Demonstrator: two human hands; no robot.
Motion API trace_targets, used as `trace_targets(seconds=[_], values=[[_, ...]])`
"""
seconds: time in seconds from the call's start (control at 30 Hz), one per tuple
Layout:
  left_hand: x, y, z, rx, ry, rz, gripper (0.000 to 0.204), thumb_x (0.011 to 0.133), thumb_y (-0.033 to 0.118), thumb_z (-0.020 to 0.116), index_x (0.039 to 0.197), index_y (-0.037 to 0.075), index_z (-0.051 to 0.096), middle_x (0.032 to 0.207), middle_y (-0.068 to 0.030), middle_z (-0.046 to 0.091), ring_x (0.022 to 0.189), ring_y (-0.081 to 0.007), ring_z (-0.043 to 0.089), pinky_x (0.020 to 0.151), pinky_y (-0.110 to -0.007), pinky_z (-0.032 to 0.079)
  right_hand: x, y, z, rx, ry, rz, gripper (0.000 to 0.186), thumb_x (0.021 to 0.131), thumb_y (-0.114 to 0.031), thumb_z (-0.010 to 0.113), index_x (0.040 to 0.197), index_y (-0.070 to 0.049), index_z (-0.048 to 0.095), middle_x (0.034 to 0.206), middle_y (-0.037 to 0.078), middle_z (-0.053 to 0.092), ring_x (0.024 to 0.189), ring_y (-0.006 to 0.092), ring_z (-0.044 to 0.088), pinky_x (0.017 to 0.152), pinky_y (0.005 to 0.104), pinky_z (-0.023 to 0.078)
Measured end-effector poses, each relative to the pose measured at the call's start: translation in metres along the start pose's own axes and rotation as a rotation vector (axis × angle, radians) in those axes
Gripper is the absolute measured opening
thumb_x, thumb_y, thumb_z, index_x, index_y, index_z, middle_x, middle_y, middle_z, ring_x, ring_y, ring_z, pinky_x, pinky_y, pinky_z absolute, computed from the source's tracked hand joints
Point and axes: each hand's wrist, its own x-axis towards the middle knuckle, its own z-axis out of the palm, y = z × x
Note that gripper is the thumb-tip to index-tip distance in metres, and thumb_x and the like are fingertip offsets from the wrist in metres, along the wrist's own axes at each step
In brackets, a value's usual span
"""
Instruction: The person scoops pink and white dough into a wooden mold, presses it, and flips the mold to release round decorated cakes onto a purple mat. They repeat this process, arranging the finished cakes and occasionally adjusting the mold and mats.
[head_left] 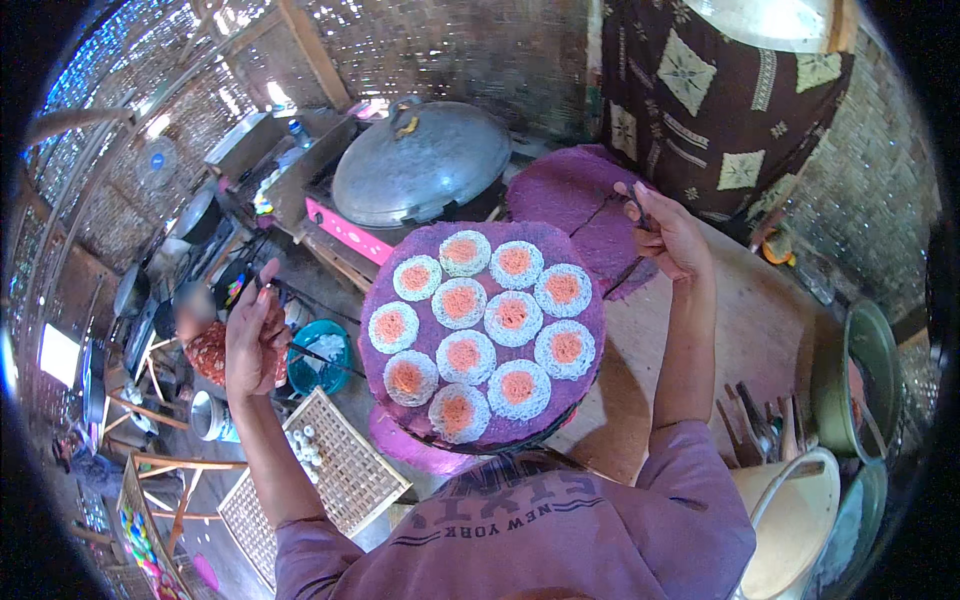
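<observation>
In front of my chest hangs a round tray [424, 238] covered with purple cloth. On it lie several lacy white rounds with orange centres, such as this cake [512, 316], spaced apart in a ring with a few in the middle. Dark cords run from the tray's sides up to both hands. My left hand [258, 345] is closed round the cords on the left, thumb pointing up. Out to the right, my right hand [668, 235] pinches the cords [622, 278] on that side. The tray's underside is hidden.
Ahead stands a pink stove [345, 230] under a large domed metal lid [420, 165]. Another purple cloth [560, 190] lies beyond the tray. A person [205, 340] sits at left near a teal basin [322, 355]. A woven rack [345, 455] and buckets [790, 510] flank me.
</observation>
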Motion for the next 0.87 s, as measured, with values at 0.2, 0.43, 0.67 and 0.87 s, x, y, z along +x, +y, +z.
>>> trace_targets(seconds=[0.2,0.43,0.67,0.87], values=[[0.032,0.013,0.027,0.026,-0.164,-0.019,0.061,0.092,0.028,0.060,0.140,0.000,0.036,0.069,0.0099,0.030,0.054,0.0000,0.026,0.047,-0.017,0.018,-0.077,-0.023,-0.012,0.054,0.123,-0.145,0.038,0.095,-0.035,0.055,0.119,-0.006,0.055,0.078,-0.007,0.049,0.046,0.0006,0.028,0.040,0.0189,0.018],[0.061,0.009,0.071,0.011,-0.435,-0.038,0.058,0.093,0.029,0.059,0.139,0.000,0.038,0.070,0.0092,0.031,0.053,0.0001,0.026,0.045,-0.016,0.018,-0.206,-0.022,-0.007,-0.174,0.470,-0.242,0.046,0.095,-0.032,0.055,0.132,-0.005,0.048,0.080,-0.004,0.046,0.047,-0.0006,0.027,0.040,0.0180,0.018],[0.115,-0.016,0.111,0.043,-0.624,-0.148,0.048,0.095,0.028,0.054,0.132,0.000,0.045,0.067,0.0091,0.033,0.051,0.0009,0.027,0.043,-0.016,0.019,-0.283,-0.011,0.020,-0.141,0.746,-0.241,0.045,0.093,-0.035,0.057,0.127,-0.005,0.052,0.077,-0.006,0.046,0.051,-0.0010,0.031,0.043,0.0166,0.022],[0.174,-0.032,0.138,0.121,-0.753,-0.221,0.048,0.095,0.032,0.056,0.131,0.002,0.047,0.063,0.0086,0.030,0.048,-0.0005,0.026,0.041,-0.017,0.019,-0.299,-0.001,0.052,-0.224,0.818,-0.262,0.050,0.092,-0.040,0.059,0.129,-0.007,0.052,0.077,-0.008,0.051,0.059,0.0013,0.039,0.050,0.0179,0.029]])
